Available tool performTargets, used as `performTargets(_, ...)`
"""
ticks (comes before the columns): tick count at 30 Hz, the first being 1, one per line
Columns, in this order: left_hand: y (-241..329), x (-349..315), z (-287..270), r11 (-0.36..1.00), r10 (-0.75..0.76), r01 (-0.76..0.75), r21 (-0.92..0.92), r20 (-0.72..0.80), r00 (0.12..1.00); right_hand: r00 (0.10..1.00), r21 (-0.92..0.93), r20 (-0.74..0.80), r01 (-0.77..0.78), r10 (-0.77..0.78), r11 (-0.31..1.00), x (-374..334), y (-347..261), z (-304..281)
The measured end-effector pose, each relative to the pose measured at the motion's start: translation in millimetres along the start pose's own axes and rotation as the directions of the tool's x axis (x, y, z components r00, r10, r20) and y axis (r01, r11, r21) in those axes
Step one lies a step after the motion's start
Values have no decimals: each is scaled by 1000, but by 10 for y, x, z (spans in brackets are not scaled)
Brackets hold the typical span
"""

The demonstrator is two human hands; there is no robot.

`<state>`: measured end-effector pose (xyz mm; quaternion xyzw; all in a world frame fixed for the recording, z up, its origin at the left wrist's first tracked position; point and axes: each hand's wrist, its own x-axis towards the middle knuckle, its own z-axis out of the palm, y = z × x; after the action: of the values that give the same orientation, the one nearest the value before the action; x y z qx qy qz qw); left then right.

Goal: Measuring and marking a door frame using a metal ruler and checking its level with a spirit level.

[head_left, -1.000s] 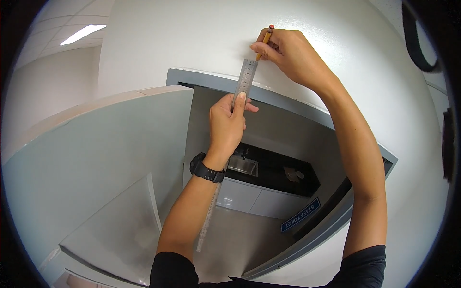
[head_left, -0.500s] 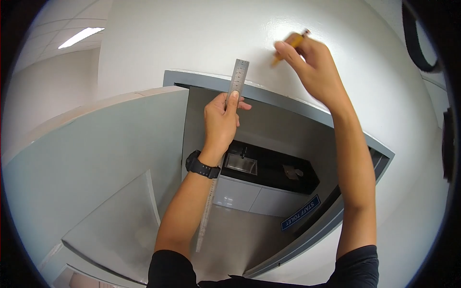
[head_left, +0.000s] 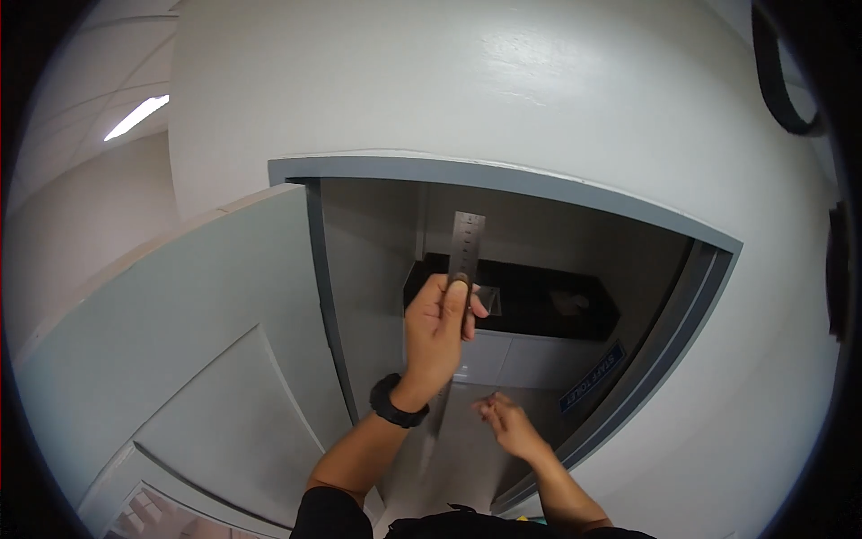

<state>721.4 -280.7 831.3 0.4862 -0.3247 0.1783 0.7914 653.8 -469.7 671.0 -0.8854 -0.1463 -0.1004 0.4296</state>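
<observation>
Left hand (head_left: 435, 331) grips ruler (head_left: 466, 241), tip clear of door frame (head_left: 503, 175); right hand (head_left: 512, 426) apart, grip unclear.

Free space right of ruler (head_left: 465, 241), door (head_left: 238, 278) blocking left; lintel (head_left: 503, 178) above

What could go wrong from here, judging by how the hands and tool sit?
The left hand alone grips the metal ruler near its upper end, with a long part running below the wrist, so it could slip or swing.

The open door stands beside the left arm; if it swung, it might bump that arm.

The raised ruler might scrape the grey door frame if moved carelessly.
</observation>
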Motion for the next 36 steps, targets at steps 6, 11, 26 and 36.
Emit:
performTargets(6, -271, -245, 355, 993, -39, 41, -108, 17, 999, 994, 138, 65, -98, 90, 986, -517, 645, 209)
performTargets(11, -339, -278, 423, 972, -106, 69, -224, -160, 981, 936, 235, 173, -343, 308, 910, -902, 982, 44)
performTargets(26, -393, 225, -303, 938, -183, 63, -340, -335, 924, 878, -37, -459, -171, 135, 985, -1459, 727, -1339)
performTargets(36, -367, 397, -382, 962, -138, 116, -249, -75, 988, 839, -377, -512, -31, -181, 926, -765, 36, -2598)
